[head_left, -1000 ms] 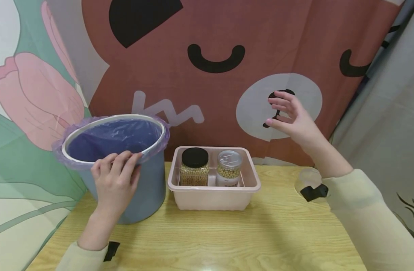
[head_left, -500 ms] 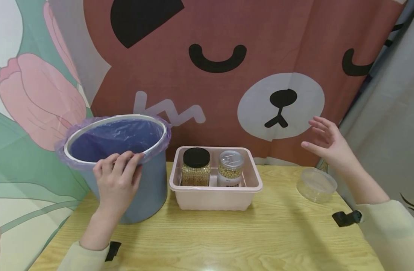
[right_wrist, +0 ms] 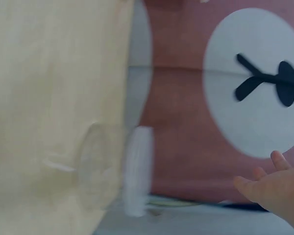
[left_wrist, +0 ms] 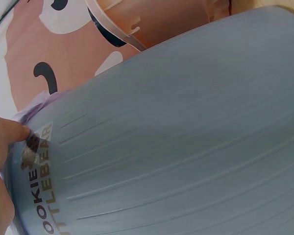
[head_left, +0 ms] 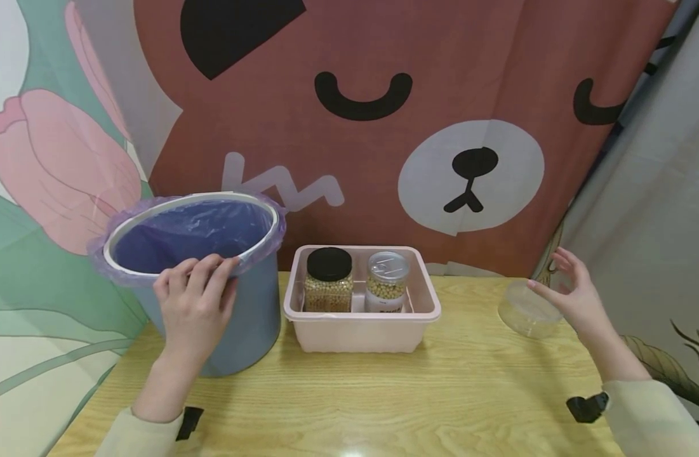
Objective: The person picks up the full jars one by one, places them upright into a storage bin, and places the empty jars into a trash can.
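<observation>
My left hand (head_left: pixel 193 304) grips the front rim of a blue trash bin (head_left: pixel 254 317), fingers over the edge. In the left wrist view its thumb (left_wrist: pixel 14 131) presses the outer wall beside printed lettering. A purple bag (head_left: pixel 269 244) lines the bin, held by a white ring. At the far right, my right hand (head_left: pixel 583 304) hovers beside a round clear plastic container (head_left: pixel 523 311), thumb and fingers apart, holding nothing. The right wrist view has that container with its whitish lid (right_wrist: pixel 138 171) apart from the fingers; the picture is blurred.
Mid-table stands a pink plastic basket (head_left: pixel 357 334). In it are a black-lidded jar of grains (head_left: pixel 329 289) and a silver-lidded can of beans (head_left: pixel 386 289). Printed cloth (head_left: pixel 360 165) hangs behind the wooden table (head_left: pixel 372 406), and a grey curtain (head_left: pixel 663 222) hangs at the right.
My right hand has come down and to the right, from high in front of the cloth to beside the clear container. My left hand stays on the bin's rim.
</observation>
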A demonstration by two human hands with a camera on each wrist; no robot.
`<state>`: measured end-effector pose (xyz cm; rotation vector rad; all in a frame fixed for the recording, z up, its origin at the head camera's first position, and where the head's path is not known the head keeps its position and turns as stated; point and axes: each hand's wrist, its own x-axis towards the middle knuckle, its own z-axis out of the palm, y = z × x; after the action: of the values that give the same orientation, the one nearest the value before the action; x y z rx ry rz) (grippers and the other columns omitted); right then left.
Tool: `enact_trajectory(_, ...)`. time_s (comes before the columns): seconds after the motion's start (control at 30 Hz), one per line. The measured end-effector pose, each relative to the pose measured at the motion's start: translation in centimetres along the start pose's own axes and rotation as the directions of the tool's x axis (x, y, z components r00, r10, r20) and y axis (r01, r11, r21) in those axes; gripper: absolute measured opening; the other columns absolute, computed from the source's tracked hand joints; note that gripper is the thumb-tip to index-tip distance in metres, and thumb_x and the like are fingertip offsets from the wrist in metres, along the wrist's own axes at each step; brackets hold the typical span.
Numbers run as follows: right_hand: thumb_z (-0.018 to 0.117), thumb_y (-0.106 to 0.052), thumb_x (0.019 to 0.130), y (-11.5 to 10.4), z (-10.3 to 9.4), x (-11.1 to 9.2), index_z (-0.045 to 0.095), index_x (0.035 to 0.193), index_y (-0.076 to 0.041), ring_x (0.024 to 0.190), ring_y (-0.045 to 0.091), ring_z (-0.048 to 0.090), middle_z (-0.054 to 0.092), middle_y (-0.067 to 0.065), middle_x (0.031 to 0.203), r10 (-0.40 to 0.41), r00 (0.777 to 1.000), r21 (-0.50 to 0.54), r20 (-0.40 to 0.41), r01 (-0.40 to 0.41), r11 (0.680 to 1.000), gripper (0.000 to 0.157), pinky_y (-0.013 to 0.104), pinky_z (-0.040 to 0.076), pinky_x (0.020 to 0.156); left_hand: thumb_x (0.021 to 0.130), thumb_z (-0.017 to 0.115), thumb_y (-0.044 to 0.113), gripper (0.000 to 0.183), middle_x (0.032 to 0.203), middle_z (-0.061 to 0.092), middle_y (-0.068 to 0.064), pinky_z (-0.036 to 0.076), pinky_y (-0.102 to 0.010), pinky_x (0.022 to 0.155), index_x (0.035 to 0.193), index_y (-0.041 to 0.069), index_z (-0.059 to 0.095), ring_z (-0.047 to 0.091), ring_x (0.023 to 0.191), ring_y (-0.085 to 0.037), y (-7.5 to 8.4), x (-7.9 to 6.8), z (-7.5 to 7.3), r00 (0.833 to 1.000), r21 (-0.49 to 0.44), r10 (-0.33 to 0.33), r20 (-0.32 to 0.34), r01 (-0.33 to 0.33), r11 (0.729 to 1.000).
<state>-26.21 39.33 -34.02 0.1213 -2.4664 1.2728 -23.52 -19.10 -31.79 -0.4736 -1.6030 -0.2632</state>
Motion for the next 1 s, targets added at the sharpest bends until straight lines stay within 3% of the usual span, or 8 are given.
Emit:
enact_trajectory(0.13,0.062,-0.026,0.09,2.9,0.5,-0.7,0.0,0.152,-0.029,0.145,0.027,-0.001,0.0,0.009,0.159,0.041,0.999,0.026,-0.022,-0.041,0.999,0.088,0.062,0.005,0.109,0.072,0.07,0.002,0.027,0.096,0.063,-0.013,0.027,-0.056,0.076,0.099,0.006,0.07,0.047,0.088,-0.039,0.0,0.0,0.0,1.0,0.003,0.0,0.003,0.0,1.0)
enact_trajectory(0.37,0.065,-0.029,0.088,6.9,1.2,-1.3,-0.002,0.152,-0.015,0.141,0.045,-0.004,-0.005,0.022,0.156,0.131,0.987,-0.008,-0.095,-0.133,0.991,0.094,0.068,0.005,0.106,0.071,0.071,0.001,0.028,0.096,0.063,-0.013,0.027,-0.056,0.075,0.098,0.006,0.07,0.047,0.088,-0.039,0.0,0.1,0.0,1.0,0.001,0.001,-0.005,-0.001,1.0)
enact_trajectory(0.5,0.067,-0.031,0.085,8.9,1.4,-1.4,-0.007,0.151,-0.012,0.137,0.054,-0.006,-0.011,0.029,0.152,0.204,0.974,-0.028,-0.099,-0.207,0.978,0.101,0.071,0.007,0.103,0.07,0.071,0.0,0.028,0.095,0.063,-0.013,0.027,-0.056,0.075,0.098,0.006,0.07,0.047,0.087,-0.039,0.0,0.1,0.0,1.0,0.0,0.003,-0.012,-0.003,1.0)
enact_trajectory(0.73,0.07,-0.032,0.083,12.0,2.1,-1.0,-0.013,0.149,-0.004,0.135,0.056,-0.008,-0.015,0.036,0.148,0.27,0.961,-0.056,-0.063,-0.274,0.96,0.109,0.07,0.007,0.104,0.07,0.071,0.0,0.028,0.094,0.063,-0.013,0.027,-0.056,0.075,0.097,0.006,0.07,0.048,0.087,-0.039,0.1,0.2,0.0,1.0,0.005,0.006,-0.013,-0.006,1.0)
enact_trajectory(1.0,0.07,-0.032,0.082,12.9,2.8,0.2,-0.019,0.146,0.0,0.137,0.053,-0.005,-0.014,0.036,0.149,0.311,0.948,-0.035,-0.062,-0.314,0.949,0.114,0.064,0.007,0.109,0.07,0.071,0.0,0.028,0.094,0.063,-0.013,0.027,-0.056,0.075,0.097,0.006,0.07,0.047,0.086,-0.039,0.2,0.3,-0.1,1.0,0.006,0.005,-0.014,-0.005,1.0)
